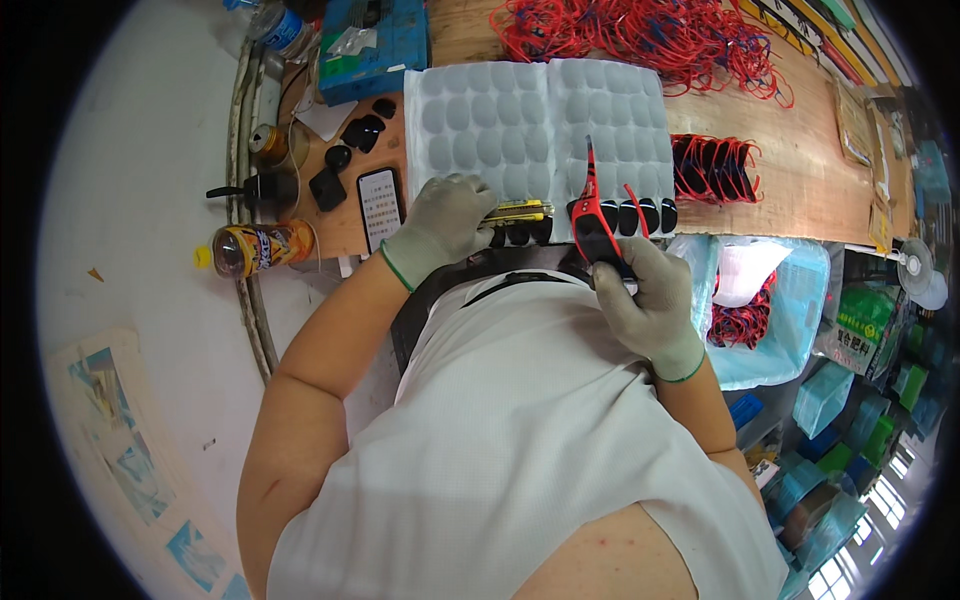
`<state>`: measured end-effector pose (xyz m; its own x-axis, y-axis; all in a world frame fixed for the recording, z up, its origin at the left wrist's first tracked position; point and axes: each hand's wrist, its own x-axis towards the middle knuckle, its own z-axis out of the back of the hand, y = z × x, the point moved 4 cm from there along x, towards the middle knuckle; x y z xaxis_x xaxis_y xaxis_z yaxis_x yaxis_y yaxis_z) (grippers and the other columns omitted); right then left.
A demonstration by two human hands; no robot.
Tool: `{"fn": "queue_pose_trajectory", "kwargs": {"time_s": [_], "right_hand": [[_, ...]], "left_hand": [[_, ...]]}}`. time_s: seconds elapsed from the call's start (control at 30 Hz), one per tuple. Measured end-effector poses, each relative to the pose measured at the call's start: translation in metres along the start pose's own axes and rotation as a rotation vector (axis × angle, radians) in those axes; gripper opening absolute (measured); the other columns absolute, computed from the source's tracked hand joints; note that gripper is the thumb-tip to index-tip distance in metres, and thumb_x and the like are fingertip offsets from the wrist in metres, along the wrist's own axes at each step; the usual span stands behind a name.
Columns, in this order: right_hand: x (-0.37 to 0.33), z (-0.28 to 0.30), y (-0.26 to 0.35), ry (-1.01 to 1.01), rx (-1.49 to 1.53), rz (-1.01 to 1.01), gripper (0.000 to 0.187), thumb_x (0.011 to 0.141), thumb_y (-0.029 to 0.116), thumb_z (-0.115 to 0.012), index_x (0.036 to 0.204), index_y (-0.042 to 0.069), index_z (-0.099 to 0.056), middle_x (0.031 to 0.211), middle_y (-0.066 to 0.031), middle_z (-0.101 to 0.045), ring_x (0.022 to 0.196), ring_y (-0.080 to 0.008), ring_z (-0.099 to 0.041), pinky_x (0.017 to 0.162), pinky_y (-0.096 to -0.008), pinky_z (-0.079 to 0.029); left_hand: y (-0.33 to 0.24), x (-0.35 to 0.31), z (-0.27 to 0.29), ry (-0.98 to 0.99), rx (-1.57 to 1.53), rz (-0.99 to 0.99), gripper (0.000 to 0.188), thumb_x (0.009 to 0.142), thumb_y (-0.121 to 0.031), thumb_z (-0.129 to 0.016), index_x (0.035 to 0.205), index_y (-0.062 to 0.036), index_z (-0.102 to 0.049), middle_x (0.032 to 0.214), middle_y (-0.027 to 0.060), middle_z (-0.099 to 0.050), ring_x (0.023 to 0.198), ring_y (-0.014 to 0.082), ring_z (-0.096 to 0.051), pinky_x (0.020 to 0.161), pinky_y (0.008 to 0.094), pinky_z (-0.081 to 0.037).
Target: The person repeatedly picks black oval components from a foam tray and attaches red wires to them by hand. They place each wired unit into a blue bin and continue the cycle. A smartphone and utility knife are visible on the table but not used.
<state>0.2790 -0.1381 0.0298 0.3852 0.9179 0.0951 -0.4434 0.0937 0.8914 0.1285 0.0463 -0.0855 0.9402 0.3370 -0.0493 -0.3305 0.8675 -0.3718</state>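
Note:
My right hand (650,300), in a grey glove with a green cuff, grips a pair of red-and-black sunglasses (592,225) at the near edge of the table. One temple of the sunglasses points away from me, and a dark lens shows. My left hand (445,222), gloved the same way, has its fingers curled over the near left part of a white moulded lens tray (480,105). A slim yellow object (520,211) lies against its fingertips; whether they pinch it or a lens is hidden. Dark lenses (648,215) fill the tray's nearest row.
A phone (380,208) and loose dark lenses (362,133) lie left of the tray, near a blue box (375,50) and drink bottle (265,248). Red frames pile (640,35) behind; a row of red sunglasses (715,168) and blue-lined bin (800,300) are right.

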Motion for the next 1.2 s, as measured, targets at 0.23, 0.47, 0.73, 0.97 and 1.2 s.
{"fn": "queue_pose_trajectory", "kwargs": {"time_s": [0.23, 0.47, 0.73, 0.97, 1.2], "right_hand": [[-0.003, -0.005, -0.002, -0.062, -0.024, -0.007, 0.009, 0.085, 0.002, -0.067, 0.093, -0.002, -0.066, 0.065, -0.0115, -0.060, 0.053, -0.0195, -0.058, 0.052, -0.0316, -0.044], [-0.003, -0.017, -0.009, -0.033, -0.027, -0.079, 0.010, 0.086, 0.003, -0.066, 0.095, -0.003, -0.066, 0.068, -0.0114, -0.063, 0.058, -0.0149, -0.060, 0.056, -0.0287, -0.048], [0.008, -0.029, -0.011, 0.063, 0.217, -0.250, 0.013, 0.088, 0.007, -0.068, 0.097, -0.002, -0.065, 0.075, -0.0043, -0.064, 0.068, -0.0089, -0.057, 0.063, -0.0274, -0.048], [0.017, -0.010, -0.011, 0.414, 0.619, -0.239, 0.040, 0.097, 0.021, -0.057, 0.130, -0.002, -0.056, 0.082, -0.0034, -0.059, 0.074, -0.0102, -0.051, 0.065, -0.0268, -0.042], [0.021, 0.064, -0.052, 0.225, 0.446, -0.237, 0.031, 0.095, 0.007, -0.055, 0.124, -0.004, -0.062, 0.085, -0.0050, -0.062, 0.075, -0.0110, -0.054, 0.070, -0.0275, -0.047]], "left_hand": [[0.000, 0.002, 0.006, -0.113, 0.052, 0.009, 0.019, 0.076, -0.019, -0.070, 0.090, -0.0069, -0.072, 0.092, 0.0096, -0.068, 0.093, 0.0309, -0.065, 0.083, 0.0444, -0.050], [0.014, 0.010, -0.006, -0.288, 0.073, 0.259, 0.020, 0.079, -0.021, -0.070, 0.092, -0.0060, -0.073, 0.106, 0.0136, -0.070, 0.102, 0.0334, -0.065, 0.092, 0.0462, -0.049], [-0.058, -0.002, 0.025, 0.149, -1.855, 0.144, 0.038, 0.098, -0.028, -0.069, 0.122, 0.0003, -0.061, 0.109, 0.0068, -0.067, 0.101, 0.0138, -0.064, 0.089, 0.0307, -0.054], [-0.066, 0.024, 0.059, 0.206, -1.793, 0.115, 0.053, 0.094, -0.031, -0.072, 0.132, 0.0038, -0.059, 0.162, 0.0119, -0.031, 0.147, 0.0217, -0.031, 0.117, 0.0395, -0.032], [-0.107, 0.100, 0.053, 0.203, -1.540, 0.155, 0.026, 0.097, -0.025, -0.068, 0.104, -0.0004, -0.070, 0.151, 0.0188, -0.046, 0.145, 0.0240, -0.037, 0.109, 0.0377, -0.040]]}}
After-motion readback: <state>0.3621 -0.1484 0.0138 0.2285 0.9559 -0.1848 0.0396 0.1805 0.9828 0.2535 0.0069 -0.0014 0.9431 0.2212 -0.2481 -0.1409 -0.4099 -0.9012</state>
